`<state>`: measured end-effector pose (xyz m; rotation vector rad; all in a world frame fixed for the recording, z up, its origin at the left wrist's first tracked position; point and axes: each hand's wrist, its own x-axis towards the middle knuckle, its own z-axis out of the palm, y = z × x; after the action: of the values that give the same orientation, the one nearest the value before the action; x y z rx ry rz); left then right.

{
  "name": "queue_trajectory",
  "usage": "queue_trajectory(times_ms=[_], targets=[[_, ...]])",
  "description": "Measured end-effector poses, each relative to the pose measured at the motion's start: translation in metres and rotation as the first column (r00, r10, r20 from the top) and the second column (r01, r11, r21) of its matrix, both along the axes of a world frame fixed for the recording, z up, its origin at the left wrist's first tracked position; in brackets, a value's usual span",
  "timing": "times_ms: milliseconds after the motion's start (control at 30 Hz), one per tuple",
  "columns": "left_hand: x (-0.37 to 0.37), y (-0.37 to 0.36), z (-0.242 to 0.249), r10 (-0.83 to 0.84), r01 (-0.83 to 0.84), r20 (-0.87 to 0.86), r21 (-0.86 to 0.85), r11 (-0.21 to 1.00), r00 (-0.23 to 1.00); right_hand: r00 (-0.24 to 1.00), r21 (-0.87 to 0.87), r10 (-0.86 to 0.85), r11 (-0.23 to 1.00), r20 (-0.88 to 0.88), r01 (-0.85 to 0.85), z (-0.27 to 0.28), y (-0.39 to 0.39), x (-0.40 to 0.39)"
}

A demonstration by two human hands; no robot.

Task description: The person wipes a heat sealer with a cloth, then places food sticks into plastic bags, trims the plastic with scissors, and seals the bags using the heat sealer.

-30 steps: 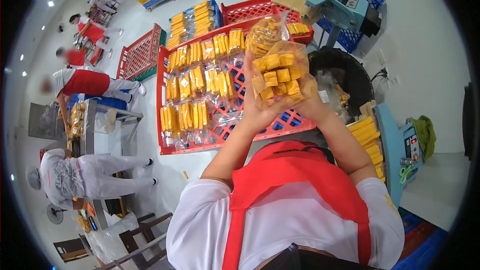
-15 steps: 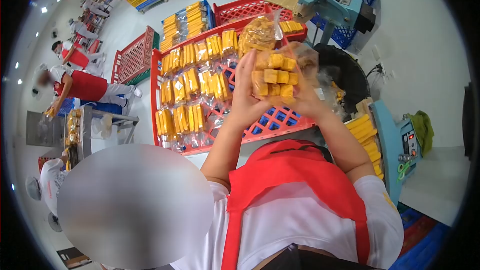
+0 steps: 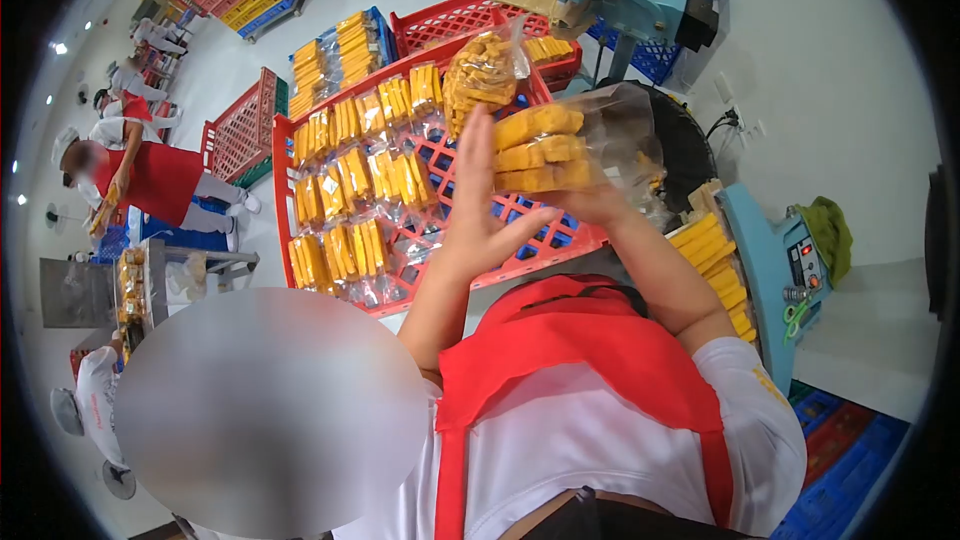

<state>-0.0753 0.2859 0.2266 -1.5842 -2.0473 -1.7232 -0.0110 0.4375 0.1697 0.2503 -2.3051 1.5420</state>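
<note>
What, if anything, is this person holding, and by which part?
A clear plastic bag of yellow bars, held in the right hand by its side nearest the wearer.

Okay, so the bag got turned — the sticks show their long sides now, not their ends, by the right hand. Left hand came off it — open, just beside them.

packs in crate; bin right; machine behind bin
</note>
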Motion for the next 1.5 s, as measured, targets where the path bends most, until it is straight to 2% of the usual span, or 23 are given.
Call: queue_trajectory(times_ms=[67, 100, 133, 167, 200, 233, 333, 400, 467, 500, 533, 567, 600, 633, 667, 700, 733, 767, 833, 933, 1133, 1400, 1500], targets=[[0.002, -0.001, -0.011, -0.052, 0.036, 0.122, 0.132, 0.991, 0.991, 0.996, -0.003, -0.072, 0.997, -0.044, 0.072, -0.02, 0.003, 0.001], [0.001, 0.0, -0.025, -0.012, -0.147, 0.48, 0.291, 0.945, 0.877, 0.986, -0.015, -0.138, 0.99, -0.095, 0.137, -0.026, 0.005, 0.002], [0.0, -0.001, -0.035, -0.052, -0.359, 0.77, 0.356, 0.863, 0.636, 0.983, -0.011, -0.155, 0.988, -0.099, 0.155, -0.019, 0.004, 0.003], [0.0, -0.003, -0.043, -0.072, -0.336, 0.766, 0.362, 0.87, 0.638, 0.974, -0.021, -0.138, 0.99, -0.178, 0.136, -0.009, 0.001, 0.003], [0.003, -0.004, -0.051, -0.473, -0.108, 0.856, 0.501, 0.859, 0.206, 0.958, -0.027, -0.132, 0.991, -0.254, 0.129, 0.004, -0.003, 0.002], [0.007, -0.002, -0.056, -0.623, 0.036, 0.693, 0.678, 0.734, -0.362, 0.936, -0.029, -0.14, 0.99, -0.324, 0.139, 0.014, -0.008, 0.005], [0.014, 0.018, -0.051, -0.617, -0.044, 0.768, 0.62, 0.784, -0.174, 0.892, 0.073, -0.145, 0.978, -0.428, 0.195, -0.002, -0.015, 0.007], [-0.001, 0.025, -0.082, -0.32, 0.008, 0.9, 0.332, 0.943, 0.295, 0.922, 0.394, -0.357, 0.834, -0.15, 0.387, 0.012, -0.01, 0.04], [0.0, 0.043, -0.057, -0.176, 0.214, 0.425, -0.045, 0.976, 0.888, 0.899, 0.482, -0.404, 0.762, -0.168, 0.432, 0.014, 0.009, 0.077], [-0.008, 0.049, -0.058, -0.478, 0.392, 0.796, 0.332, 0.858, 0.371, 0.895, 0.388, -0.412, 0.807, -0.169, 0.445, 0.01, 0.024, 0.099], [-0.013, 0.055, -0.059, -0.612, 0.254, 0.729, 0.682, 0.685, -0.306, 0.88, 0.291, -0.472, 0.836, -0.05, 0.465, 0.025, 0.036, 0.129], [-0.013, 0.066, -0.054, -0.525, 0.094, 0.8, 0.57, 0.816, -0.29, 0.772, 0.277, -0.635, 0.737, -0.027, 0.616, 0.018, 0.048, 0.162], [-0.016, 0.071, -0.054, -0.529, 0.092, 0.796, 0.574, 0.813, -0.293, 0.635, 0.145, -0.763, 0.647, 0.125, 0.749, 0.017, 0.059, 0.202], [-0.02, 0.077, -0.057, -0.448, 0.049, 0.863, 0.47, 0.881, -0.233, 0.661, -0.687, -0.745, 0.435, 0.087, 0.582, -0.027, 0.071, 0.245], [-0.025, 0.085, -0.061, -0.356, -0.001, 0.918, 0.362, 0.932, -0.176, 0.081, -0.103, -0.947, 0.051, 0.31, 0.993, 0.012, 0.071, 0.275], [-0.029, 0.096, -0.064, -0.433, 0.09, 0.883, 0.454, 0.887, -0.181, -0.185, 0.126, -0.982, -0.189, -0.047, 0.974, -0.024, 0.091, 0.326], [-0.03, 0.107, -0.069, -0.434, 0.087, 0.882, 0.454, 0.887, -0.182, -0.286, 0.087, -0.958, -0.283, 0.016, 0.955, -0.036, 0.101, 0.373], [-0.032, 0.115, -0.074, -0.444, 0.171, 0.857, 0.494, 0.853, -0.261, -0.505, 0.349, -0.863, -0.482, -0.029, 0.804, -0.03, 0.099, 0.394], [-0.031, 0.132, -0.071, -0.439, 0.216, 0.853, 0.503, 0.837, -0.283, -0.52, 0.674, -0.854, -0.372, 0.022, 0.639, -0.049, 0.102, 0.424], [-0.006, 0.159, -0.057, -0.396, 0.119, 0.894, 0.425, 0.897, -0.209, -0.472, 0.756, -0.843, -0.128, 0.258, 0.642, -0.046, 0.103, 0.41], [0.004, 0.176, -0.049, -0.468, 0.074, 0.808, 0.524, 0.848, -0.358, -0.587, 0.844, -0.762, -0.104, 0.273, 0.527, -0.038, 0.125, 0.403], [-0.007, 0.174, -0.062, -0.436, 0.074, 0.785, 0.516, 0.854, -0.44, -0.395, 0.721, -0.889, -0.116, 0.231, 0.683, -0.082, 0.17, 0.443], [-0.004, 0.173, -0.058, -0.46, 0.009, 0.786, 0.509, 0.861, -0.413, -0.32, 0.59, -0.87, -0.042, 0.375, 0.806, -0.088, 0.177, 0.465]])
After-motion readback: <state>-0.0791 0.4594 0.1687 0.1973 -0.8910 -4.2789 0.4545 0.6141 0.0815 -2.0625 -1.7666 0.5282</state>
